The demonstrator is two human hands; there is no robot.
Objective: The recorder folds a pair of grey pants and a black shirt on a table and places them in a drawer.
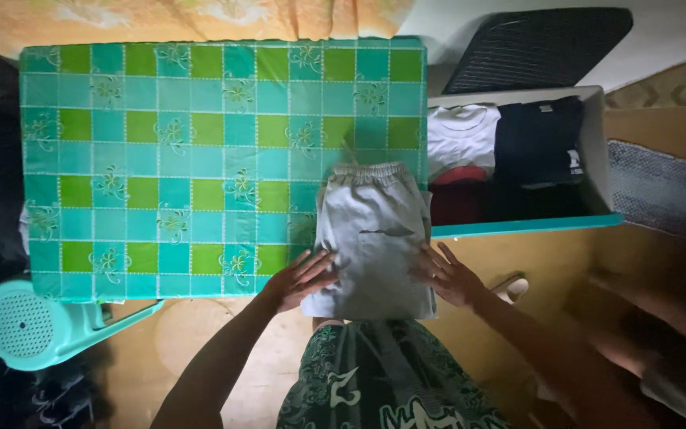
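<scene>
A pair of light grey shorts (373,230) with an elastic waistband lies folded at the near right corner of a table covered in a green and teal checked cloth (160,159). Its lower end hangs over the table's front edge. My left hand (299,278) rests flat on the shorts' lower left edge, fingers spread. On the lower right edge my right hand (448,274) lies flat in the same way. Neither hand grips the fabric.
A white bin with a teal rim (597,151) stands right of the table, holding folded white, dark and red clothes. A dark mesh lid (537,48) lies behind it. A teal plastic stool (33,326) sits at the lower left on the wooden floor.
</scene>
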